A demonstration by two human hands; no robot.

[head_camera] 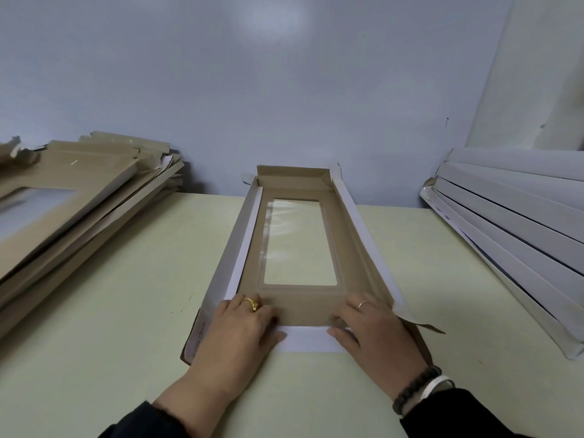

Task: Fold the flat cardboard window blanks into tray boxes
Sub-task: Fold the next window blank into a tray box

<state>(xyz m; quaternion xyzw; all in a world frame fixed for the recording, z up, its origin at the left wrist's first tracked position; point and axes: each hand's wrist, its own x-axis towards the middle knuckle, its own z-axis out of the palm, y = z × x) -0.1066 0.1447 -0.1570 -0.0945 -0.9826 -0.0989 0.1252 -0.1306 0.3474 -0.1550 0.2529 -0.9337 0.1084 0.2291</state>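
Observation:
A long cardboard window blank [303, 306] lies lengthwise in the middle of the pale table, brown inside, white outside, with a clear film window [297, 241]. Its far end wall and both long side walls stand up; the near end flap [308, 339] is folded over, white side up. My left hand [241, 331] grips the near left corner, fingers curled over the flap's fold. My right hand [369, 330] grips the near right corner the same way. Both thumbs lie on the white flap.
A stack of flat brown window blanks [72, 197] sits at the left of the table [126, 311]. Several folded white tray boxes [512, 222] lean in a row at the right. A grey wall stands just behind the table.

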